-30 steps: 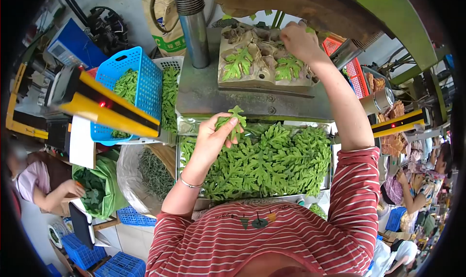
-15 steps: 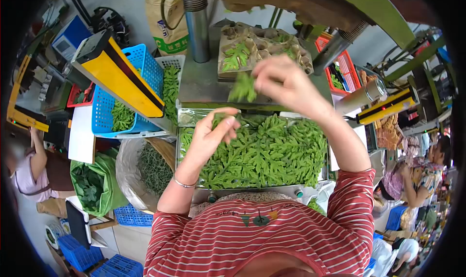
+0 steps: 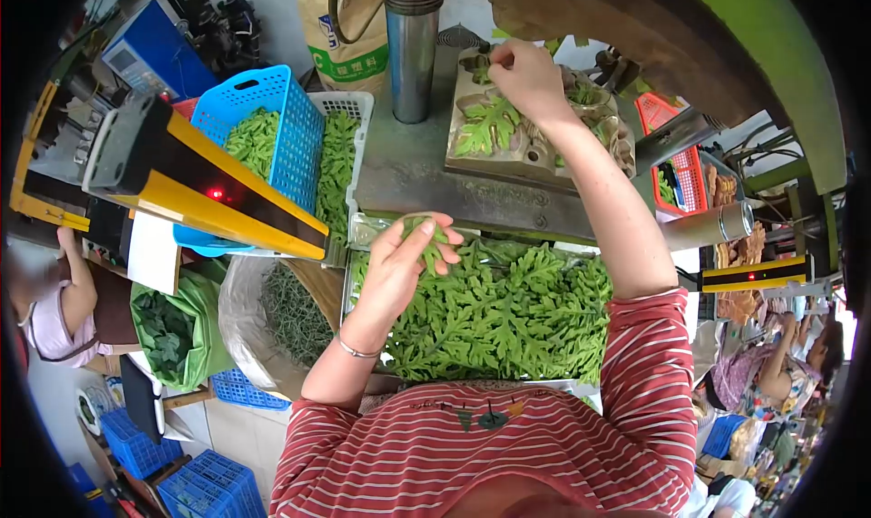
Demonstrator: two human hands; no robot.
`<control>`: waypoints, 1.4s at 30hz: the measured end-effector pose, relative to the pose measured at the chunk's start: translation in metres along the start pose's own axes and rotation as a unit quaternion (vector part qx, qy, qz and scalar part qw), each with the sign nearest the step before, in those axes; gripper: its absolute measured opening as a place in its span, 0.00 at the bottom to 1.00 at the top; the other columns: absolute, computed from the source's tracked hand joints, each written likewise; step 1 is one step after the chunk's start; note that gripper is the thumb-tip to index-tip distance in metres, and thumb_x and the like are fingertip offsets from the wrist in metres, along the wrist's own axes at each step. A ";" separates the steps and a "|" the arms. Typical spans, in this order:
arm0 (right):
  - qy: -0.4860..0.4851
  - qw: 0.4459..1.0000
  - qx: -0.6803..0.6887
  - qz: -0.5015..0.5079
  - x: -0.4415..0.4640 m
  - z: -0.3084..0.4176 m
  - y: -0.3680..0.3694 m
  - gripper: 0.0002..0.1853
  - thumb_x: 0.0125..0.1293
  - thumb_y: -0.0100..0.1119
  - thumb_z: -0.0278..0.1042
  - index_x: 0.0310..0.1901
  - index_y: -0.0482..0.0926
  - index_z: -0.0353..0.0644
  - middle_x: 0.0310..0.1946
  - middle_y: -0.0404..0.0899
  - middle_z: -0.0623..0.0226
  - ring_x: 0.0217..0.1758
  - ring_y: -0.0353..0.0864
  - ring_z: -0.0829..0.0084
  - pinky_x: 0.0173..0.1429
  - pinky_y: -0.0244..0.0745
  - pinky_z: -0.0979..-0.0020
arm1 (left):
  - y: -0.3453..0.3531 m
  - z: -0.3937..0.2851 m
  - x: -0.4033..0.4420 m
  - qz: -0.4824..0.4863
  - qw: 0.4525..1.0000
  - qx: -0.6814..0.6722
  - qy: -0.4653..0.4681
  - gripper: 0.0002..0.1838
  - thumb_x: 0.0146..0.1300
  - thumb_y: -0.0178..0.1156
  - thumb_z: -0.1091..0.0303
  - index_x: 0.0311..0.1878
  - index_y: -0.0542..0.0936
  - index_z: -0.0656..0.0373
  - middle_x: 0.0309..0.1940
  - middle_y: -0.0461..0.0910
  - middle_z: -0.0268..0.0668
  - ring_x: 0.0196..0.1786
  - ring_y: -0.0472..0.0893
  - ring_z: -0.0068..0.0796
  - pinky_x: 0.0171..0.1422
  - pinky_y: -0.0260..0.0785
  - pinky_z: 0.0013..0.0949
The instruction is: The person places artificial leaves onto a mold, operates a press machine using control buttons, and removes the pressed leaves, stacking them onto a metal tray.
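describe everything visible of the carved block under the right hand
The carved block is beige-grey, perhaps metal, its top full of hollows and ridges. It sits flat on a dark machine bed. A lobed green leaf lies at its front left. The right hand hides part of it; whether the fingers touch it is unclear.

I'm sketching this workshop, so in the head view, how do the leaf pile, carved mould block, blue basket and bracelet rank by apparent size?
Largest first:
1. Green leaf pile
2. Carved mould block and blue perforated basket: close in size, both partly hidden, so unranked
3. Silver-coloured bracelet
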State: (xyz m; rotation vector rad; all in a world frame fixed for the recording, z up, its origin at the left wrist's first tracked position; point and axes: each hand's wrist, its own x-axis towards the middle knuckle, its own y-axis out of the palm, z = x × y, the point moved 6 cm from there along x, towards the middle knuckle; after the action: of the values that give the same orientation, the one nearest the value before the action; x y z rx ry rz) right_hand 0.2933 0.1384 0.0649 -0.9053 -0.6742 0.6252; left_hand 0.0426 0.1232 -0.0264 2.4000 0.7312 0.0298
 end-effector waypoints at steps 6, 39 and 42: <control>-0.177 0.964 0.092 -0.174 -0.055 0.016 -0.036 0.14 0.57 0.57 0.32 0.44 0.78 0.37 0.30 0.80 0.65 0.29 0.74 0.75 0.33 0.69 0.75 | -0.007 0.010 -0.013 -0.047 0.999 0.017 -0.006 0.11 0.64 0.57 0.71 0.46 0.75 0.66 0.29 0.80 0.39 0.26 0.78 0.26 0.25 0.68 0.21; -0.071 0.984 0.159 0.025 -0.065 -0.033 -0.041 0.07 0.57 0.57 0.27 0.37 0.78 0.35 0.27 0.77 0.69 0.26 0.70 0.75 0.31 0.65 0.76 | 0.029 0.031 0.002 -0.034 0.997 -0.062 -0.002 0.04 0.62 0.59 0.72 0.38 0.79 0.61 0.37 0.81 0.42 0.43 0.80 0.31 0.45 0.73 0.27; -0.104 0.985 0.134 -0.026 -0.067 -0.033 -0.040 0.09 0.58 0.57 0.27 0.40 0.78 0.35 0.29 0.77 0.69 0.26 0.71 0.75 0.31 0.66 0.76 | 0.026 0.031 0.011 -0.039 0.995 -0.094 0.011 0.03 0.61 0.60 0.73 0.38 0.80 0.60 0.38 0.81 0.41 0.43 0.80 0.30 0.46 0.73 0.27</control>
State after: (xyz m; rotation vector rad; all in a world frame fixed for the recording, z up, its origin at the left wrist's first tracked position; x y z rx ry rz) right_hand 0.2837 0.0545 0.0679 -0.5744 -0.7768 0.7505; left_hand 0.0713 0.0944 -0.0381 2.1941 0.7957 0.0879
